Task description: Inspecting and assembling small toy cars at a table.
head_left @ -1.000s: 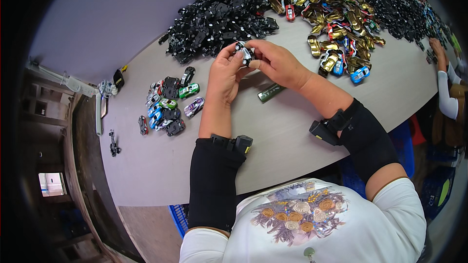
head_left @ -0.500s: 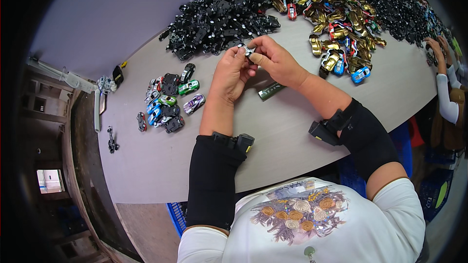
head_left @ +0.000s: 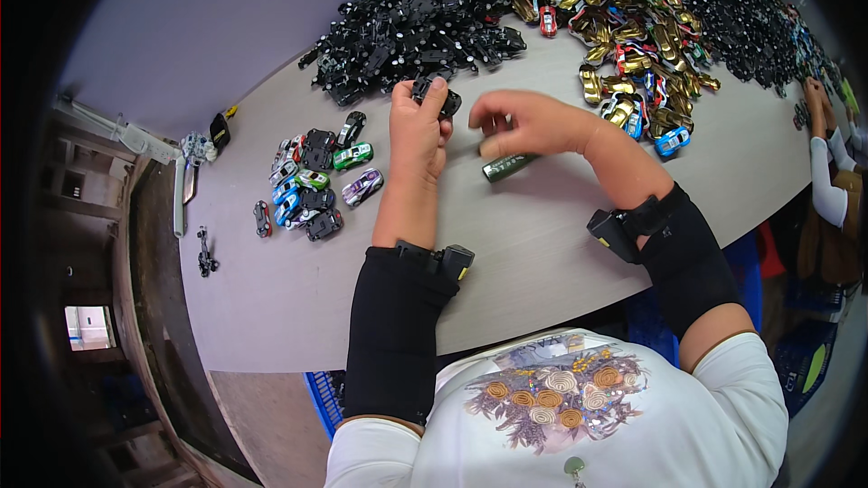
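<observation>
At a long grey counter (head_left: 542, 244), the left hand (head_left: 418, 131) pinches a black toy-car chassis (head_left: 438, 97) in closed fingers, lifted clear of the black parts heap (head_left: 416, 23) behind; the right hand (head_left: 529, 122) hovers alongside, fingers loosely curled and empty (a dark green car body (head_left: 511, 165) lies just below).

Bright, even overhead light; soft shadows under the forearms; the right hand (head_left: 529, 124) motion-blurred; fisheye bending and dark corners.

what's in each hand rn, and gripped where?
Left hand holds a black toy-car chassis at its fingertips, gripped by the near end. Right hand looks empty, fingers curled above the green car body on the table.
</observation>
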{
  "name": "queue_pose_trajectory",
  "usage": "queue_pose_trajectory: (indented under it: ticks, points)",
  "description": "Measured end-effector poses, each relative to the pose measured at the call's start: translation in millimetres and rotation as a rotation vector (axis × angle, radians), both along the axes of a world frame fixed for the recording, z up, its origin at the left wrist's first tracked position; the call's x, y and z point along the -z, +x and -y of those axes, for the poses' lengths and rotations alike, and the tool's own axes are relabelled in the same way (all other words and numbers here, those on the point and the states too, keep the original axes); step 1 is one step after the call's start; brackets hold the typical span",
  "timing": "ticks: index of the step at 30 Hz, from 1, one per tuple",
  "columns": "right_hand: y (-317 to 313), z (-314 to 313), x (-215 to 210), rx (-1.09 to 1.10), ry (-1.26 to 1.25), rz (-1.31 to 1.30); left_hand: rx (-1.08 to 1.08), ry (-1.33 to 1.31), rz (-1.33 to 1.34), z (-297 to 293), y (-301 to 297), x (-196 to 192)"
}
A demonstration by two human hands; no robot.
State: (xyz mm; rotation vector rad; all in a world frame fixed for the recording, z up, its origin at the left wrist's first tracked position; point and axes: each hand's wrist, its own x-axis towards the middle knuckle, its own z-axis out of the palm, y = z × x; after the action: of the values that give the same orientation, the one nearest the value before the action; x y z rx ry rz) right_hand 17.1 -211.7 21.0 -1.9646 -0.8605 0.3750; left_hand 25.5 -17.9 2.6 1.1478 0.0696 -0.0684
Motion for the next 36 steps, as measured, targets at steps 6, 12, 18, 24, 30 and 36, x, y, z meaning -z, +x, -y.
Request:
queue_pose_trajectory:
  ticks: [6,12,18,24,30,36]
  points:
    - [-8,-17,16,0.016,-0.283,0.438,-0.005,-0.044,-0.064,0,4,7]
    - [4,-11,17,0.381,0.343,-0.155,0.058,-0.032,0.001,-4,6,11]
    - [1,-13,10,0.414,0.508,-0.693,0.085,-0.007,0.009,0,1,9]
    - [8,-14,22,0.309,0.410,-0.637,0.108,-0.029,-0.004,-1,2,11]
    - [-1,-14,10,0.309,0.488,-0.624,0.113,-0.123,-0.081,-6,5,14]
    - [-2,-17,10,0.253,0.402,-0.532,0.171,-0.086,-0.050,-4,2,9]
